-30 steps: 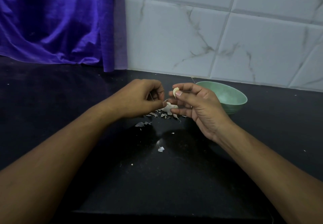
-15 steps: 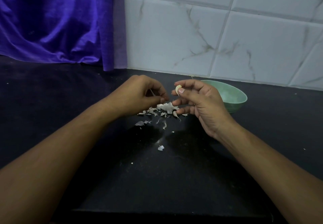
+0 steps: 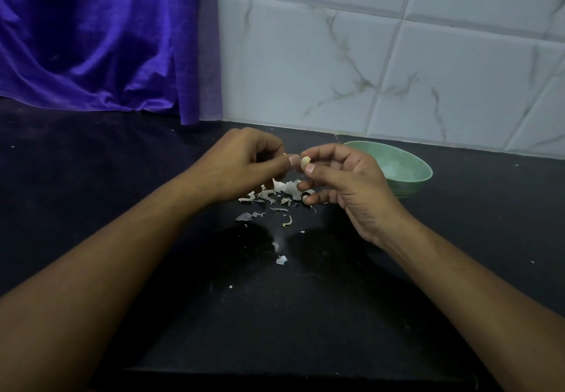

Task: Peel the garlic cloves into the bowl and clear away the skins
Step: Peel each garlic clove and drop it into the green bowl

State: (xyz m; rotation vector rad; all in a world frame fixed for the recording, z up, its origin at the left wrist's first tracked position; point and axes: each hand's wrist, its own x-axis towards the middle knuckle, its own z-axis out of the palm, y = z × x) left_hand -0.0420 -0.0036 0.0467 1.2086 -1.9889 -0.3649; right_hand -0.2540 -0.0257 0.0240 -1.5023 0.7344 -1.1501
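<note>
Head view: the right hand [image 3: 345, 183] is pinching a garlic clove [image 3: 305, 163] left of the bowl [image 3: 400, 162]. Beside it the left hand [image 3: 244, 168] is curling, grip unclear.

- My left hand [image 3: 244, 165] and right hand [image 3: 345, 183] meet above the counter [image 3: 91, 183], the garlic clove [image 3: 305, 163] pinched in my right fingertips.
- The skins [image 3: 286, 188] lie on the counter just below both hands, with a few scraps nearer me.
- The bowl [image 3: 425, 174] stands behind my right hand, near the wall [image 3: 367, 55].
- A curtain [image 3: 91, 40] hangs back left.
</note>
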